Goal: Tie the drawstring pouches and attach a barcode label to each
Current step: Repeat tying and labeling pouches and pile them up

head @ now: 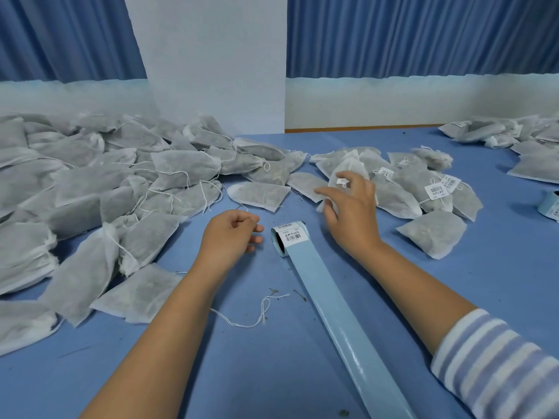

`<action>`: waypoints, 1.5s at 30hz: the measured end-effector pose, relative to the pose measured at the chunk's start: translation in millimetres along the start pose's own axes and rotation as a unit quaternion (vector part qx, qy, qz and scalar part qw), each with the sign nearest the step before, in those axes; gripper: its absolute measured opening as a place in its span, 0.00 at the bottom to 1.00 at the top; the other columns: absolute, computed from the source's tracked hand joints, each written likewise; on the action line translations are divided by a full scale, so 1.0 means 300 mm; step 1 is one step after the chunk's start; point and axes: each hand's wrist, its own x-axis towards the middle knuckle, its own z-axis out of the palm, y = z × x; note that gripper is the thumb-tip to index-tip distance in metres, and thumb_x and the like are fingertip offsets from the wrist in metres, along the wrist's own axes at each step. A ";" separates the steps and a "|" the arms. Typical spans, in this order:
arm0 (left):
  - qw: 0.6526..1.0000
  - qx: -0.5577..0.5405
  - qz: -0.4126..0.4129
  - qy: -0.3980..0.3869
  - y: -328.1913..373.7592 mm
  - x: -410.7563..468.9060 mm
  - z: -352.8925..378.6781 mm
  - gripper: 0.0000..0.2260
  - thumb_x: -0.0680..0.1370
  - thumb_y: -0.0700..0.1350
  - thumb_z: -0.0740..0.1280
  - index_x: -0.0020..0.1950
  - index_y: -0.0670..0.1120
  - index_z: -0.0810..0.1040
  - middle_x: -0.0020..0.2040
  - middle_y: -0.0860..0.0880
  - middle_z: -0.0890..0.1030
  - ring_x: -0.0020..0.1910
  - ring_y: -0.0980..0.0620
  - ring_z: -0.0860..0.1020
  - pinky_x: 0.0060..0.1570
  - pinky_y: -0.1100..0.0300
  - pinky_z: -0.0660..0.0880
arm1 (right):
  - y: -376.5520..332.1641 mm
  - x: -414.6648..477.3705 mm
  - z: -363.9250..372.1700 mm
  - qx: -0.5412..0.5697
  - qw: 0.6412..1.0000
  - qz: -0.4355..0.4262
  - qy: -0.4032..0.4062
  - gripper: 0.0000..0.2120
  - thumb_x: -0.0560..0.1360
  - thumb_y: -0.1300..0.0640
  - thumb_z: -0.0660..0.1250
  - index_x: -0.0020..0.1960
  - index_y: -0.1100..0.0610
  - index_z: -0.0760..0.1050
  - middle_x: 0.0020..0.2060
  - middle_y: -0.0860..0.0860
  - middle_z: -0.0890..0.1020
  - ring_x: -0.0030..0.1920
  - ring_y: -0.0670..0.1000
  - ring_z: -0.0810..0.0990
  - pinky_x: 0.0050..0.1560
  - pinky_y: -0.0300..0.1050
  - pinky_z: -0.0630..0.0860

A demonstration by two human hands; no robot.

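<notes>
Pouches (90, 182) are lying in a big heap across the left of the blue table (272, 373). They are grey-filled with white necks, and many are trailing loose strings. A smaller group, the labelled pouches (435, 192), is sitting right of centre, and several of them are carrying white barcode tags. Another pile (496, 134) is lying at the far right.

The right hand (352, 204) is reaching over the left end of that smaller group, fingers spread and almost straight, gripping nothing. Its forefinger is either touching or hovering just above a small white label (342, 183) on one pouch (351, 164); I cannot tell which. The left hand (230, 234) is resting on the table just left of the roll (289, 237). Its fingers are curling loosely with the thumb close to the forefinger, and it is holding nothing that can be made out.

That roll is lying on its side between the two hands with a barcode sticker facing up. Its pale blue strip (341, 313) is running toward the near edge between the forearms. A loose string (251, 320) is lying between the left forearm and the strip. A second roll (552, 208) is showing partly at the right edge. A striped sleeve (499, 367) is covering the right arm nearest the camera. Blue curtains (423, 34) and a white pillar (211, 55) are standing beyond the table.
</notes>
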 end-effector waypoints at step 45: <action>0.994 -0.101 -0.008 -0.039 0.059 -0.023 -0.057 0.15 0.72 0.50 0.66 0.56 0.47 0.83 0.54 0.46 0.85 0.56 0.47 0.83 0.57 0.52 0.77 | -0.194 -0.117 -0.095 0.261 0.950 -0.056 -0.161 0.10 0.78 0.52 0.65 0.55 0.52 0.82 0.52 0.45 0.79 0.54 0.40 0.74 0.52 0.31 0.63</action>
